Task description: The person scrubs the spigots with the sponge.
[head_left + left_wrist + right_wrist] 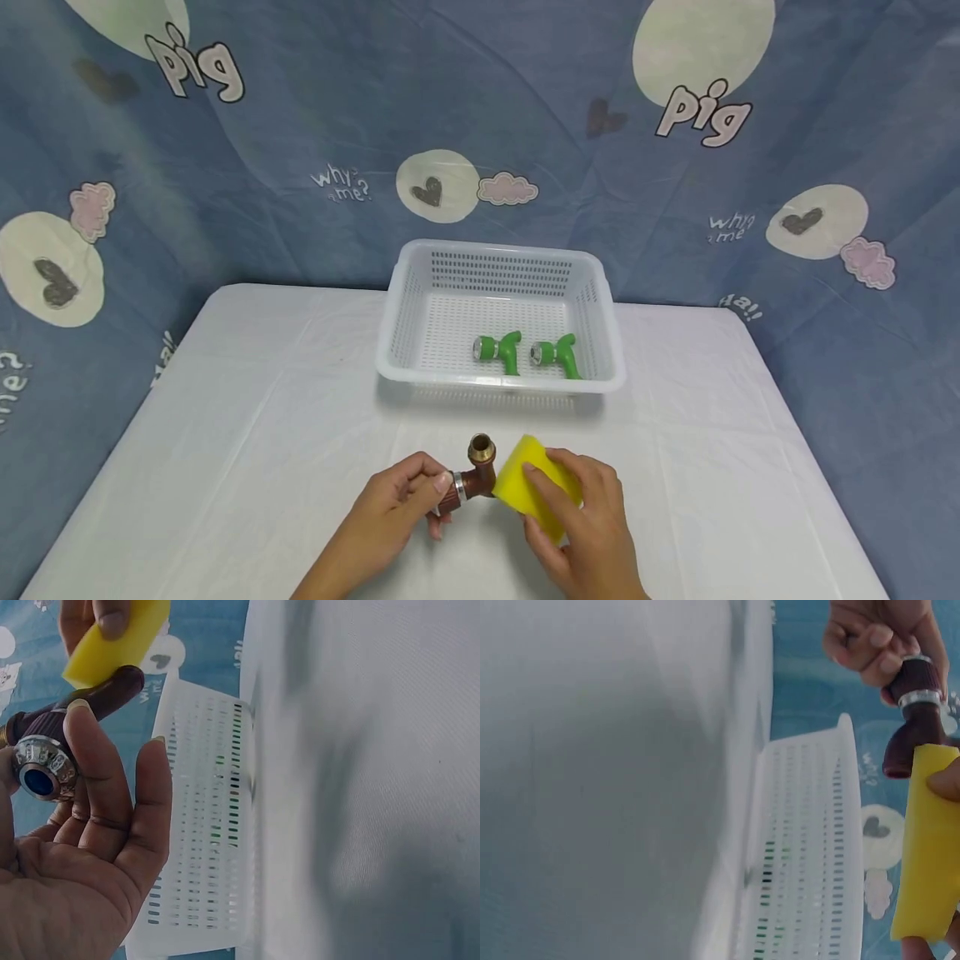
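My left hand [397, 508] grips a brown tap [480, 481] by its ribbed knob, thumb on top; the brass threaded end points up in the head view. In the left wrist view the knob's end shows a silver ring round a blue centre [39, 781]. My right hand [588, 517] holds a yellow sponge [517, 479] between thumb and fingers, its edge against the tap's body. From the right wrist, the sponge [930, 847] covers part of the tap [913, 739], and only bits of the right fingers show.
Behind the hands stands a white perforated plastic basket [498, 384] on a white-covered table [285, 400]. Two green taps, a left one [506, 348] and a right one [558, 353], lie in it. A blue printed cloth [525, 83] hangs behind the table.
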A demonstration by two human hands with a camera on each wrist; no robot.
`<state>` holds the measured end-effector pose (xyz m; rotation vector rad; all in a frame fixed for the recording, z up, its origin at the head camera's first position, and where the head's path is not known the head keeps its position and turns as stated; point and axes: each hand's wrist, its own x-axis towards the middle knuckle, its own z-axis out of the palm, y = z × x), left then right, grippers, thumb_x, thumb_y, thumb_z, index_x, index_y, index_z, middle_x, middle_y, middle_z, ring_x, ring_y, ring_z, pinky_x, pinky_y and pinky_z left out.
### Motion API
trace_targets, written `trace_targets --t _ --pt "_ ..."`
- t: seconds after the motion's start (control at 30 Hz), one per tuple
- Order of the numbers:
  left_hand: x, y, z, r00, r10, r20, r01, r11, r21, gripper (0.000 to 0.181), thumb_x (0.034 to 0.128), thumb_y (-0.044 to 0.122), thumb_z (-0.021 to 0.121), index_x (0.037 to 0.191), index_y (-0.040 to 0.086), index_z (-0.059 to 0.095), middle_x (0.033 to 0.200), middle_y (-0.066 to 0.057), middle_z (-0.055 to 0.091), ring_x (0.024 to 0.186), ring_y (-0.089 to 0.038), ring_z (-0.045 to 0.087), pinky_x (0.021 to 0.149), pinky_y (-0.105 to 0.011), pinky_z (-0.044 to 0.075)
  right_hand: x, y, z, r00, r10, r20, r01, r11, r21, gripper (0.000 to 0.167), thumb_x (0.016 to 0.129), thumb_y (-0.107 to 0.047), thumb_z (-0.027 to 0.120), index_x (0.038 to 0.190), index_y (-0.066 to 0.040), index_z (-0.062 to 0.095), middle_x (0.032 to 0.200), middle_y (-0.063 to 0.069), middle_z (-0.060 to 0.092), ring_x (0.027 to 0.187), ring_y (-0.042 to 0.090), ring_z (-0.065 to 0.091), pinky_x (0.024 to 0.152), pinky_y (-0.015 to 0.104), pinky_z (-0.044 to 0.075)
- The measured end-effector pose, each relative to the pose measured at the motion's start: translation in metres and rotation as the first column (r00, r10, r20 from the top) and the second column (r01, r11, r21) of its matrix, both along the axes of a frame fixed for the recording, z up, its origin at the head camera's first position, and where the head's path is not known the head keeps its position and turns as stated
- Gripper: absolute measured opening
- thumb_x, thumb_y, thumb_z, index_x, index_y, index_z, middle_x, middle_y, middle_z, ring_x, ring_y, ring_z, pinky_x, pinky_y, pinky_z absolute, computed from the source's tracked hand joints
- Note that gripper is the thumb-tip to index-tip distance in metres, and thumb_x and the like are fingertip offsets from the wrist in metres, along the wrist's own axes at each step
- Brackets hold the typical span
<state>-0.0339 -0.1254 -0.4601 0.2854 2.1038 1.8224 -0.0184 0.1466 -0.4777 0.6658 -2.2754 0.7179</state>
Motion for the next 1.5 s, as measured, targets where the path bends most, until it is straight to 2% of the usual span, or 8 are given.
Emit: trace_targets --t 0.13,0.23,0.33,0.53,0.73,0.93,1.3,1.5 --pt "0.000 0.001 -0.001 1.000 -0.022 -0.011 0.022 1.000 -0.008 0.024 0.1089 0.031 0.059 0.108 0.007 0.066 0.086 -0.005 0.071 0.070 -0.023 0.069 0.077 -0.031 0.058 -0.003 0.001 0.000 0.999 -0.023 0.038 0.023 1.000 -0.004 0.040 0.106 -0.042 0.051 0.126 -0.016 0.074 0.132 0.013 0.061 0.111 0.035 0.052 0.095 0.042 0.038" --pt "0.000 0.001 -0.002 0.999 -0.039 -0.010 0.039 0.999 -0.009 0.024 0.1088 0.030 0.059 0.109 0.007 0.066 0.087 -0.005 0.070 0.070 -0.022 0.069 0.076 -0.031 0.058 -0.004 0.004 0.000 0.995 -0.053 0.084 0.054 0.999 -0.007 0.035 0.097 -0.033 0.067 0.126 -0.016 0.073 0.134 0.012 0.060 0.112 0.034 0.051 0.093 0.041 0.038" --pt "0.000 0.001 -0.003 0.999 -0.034 -0.008 0.034 0.999 -0.015 0.026 0.1096 0.032 0.058 0.108 0.007 0.066 0.085 -0.004 0.071 0.070 -0.022 0.071 0.080 -0.030 0.057 -0.002 0.005 0.001 0.992 -0.065 0.112 0.070 0.996 -0.047 0.044 0.084 -0.025 0.077 0.127 -0.016 0.073 0.135 0.011 0.060 0.112 0.031 0.050 0.093 0.034 0.039" --pt "0.000 0.001 -0.004 1.000 -0.002 0.018 0.002 1.000 -0.006 0.033 0.1111 0.035 0.054 0.103 0.005 0.066 0.081 -0.004 0.072 0.068 -0.025 0.073 0.091 -0.027 0.053 0.005 -0.007 0.004 0.999 -0.013 0.038 0.019 0.983 -0.185 0.044 0.102 -0.047 0.064 0.129 -0.013 0.072 0.130 0.015 0.062 0.108 0.029 0.051 0.090 0.026 0.039" --pt "0.000 0.004 -0.004 0.998 -0.021 0.061 0.020 1.000 0.016 0.038 0.1111 0.038 0.052 0.101 0.005 0.067 0.076 -0.008 0.073 0.070 -0.029 0.074 0.094 -0.026 0.053 0.013 -0.028 0.000 0.997 0.030 -0.069 -0.036 0.996 -0.087 0.043 0.106 -0.048 0.055 0.126 -0.014 0.073 0.130 0.018 0.060 0.110 0.031 0.053 0.101 0.026 0.043" --pt "0.001 0.006 -0.004 0.995 -0.010 0.095 0.012 1.000 -0.015 0.041 0.1105 0.042 0.052 0.099 0.005 0.067 0.076 -0.007 0.072 0.068 -0.029 0.072 0.083 -0.029 0.058 0.020 -0.043 -0.007 0.977 0.125 -0.174 -0.129 0.992 -0.012 0.036 0.106 -0.039 0.056 0.120 -0.014 0.076 0.124 0.020 0.062 0.105 0.030 0.054 0.093 0.035 0.046" --pt "0.001 -0.001 -0.004 0.995 0.007 0.096 -0.006 1.000 -0.007 0.045 0.1112 0.042 0.050 0.099 0.003 0.067 0.076 -0.008 0.071 0.062 -0.030 0.071 0.086 -0.028 0.057 0.027 -0.035 -0.017 0.982 0.145 -0.121 -0.140 0.989 0.050 0.034 0.106 -0.032 0.048 0.118 -0.024 0.079 0.129 0.012 0.064 0.113 0.033 0.053 0.103 0.035 0.042" --pt "-0.003 -0.003 0.000 0.994 0.028 0.105 -0.032 0.999 0.035 0.043 0.1116 0.040 0.050 0.102 0.000 0.065 0.078 -0.011 0.071 0.061 -0.031 0.071 0.086 -0.027 0.056 0.022 -0.029 -0.017 0.992 0.087 -0.087 -0.085 0.996 0.026 0.037 0.107 -0.034 0.043 0.120 -0.021 0.076 0.130 0.015 0.062 0.114 0.034 0.052 0.108 0.031 0.035"
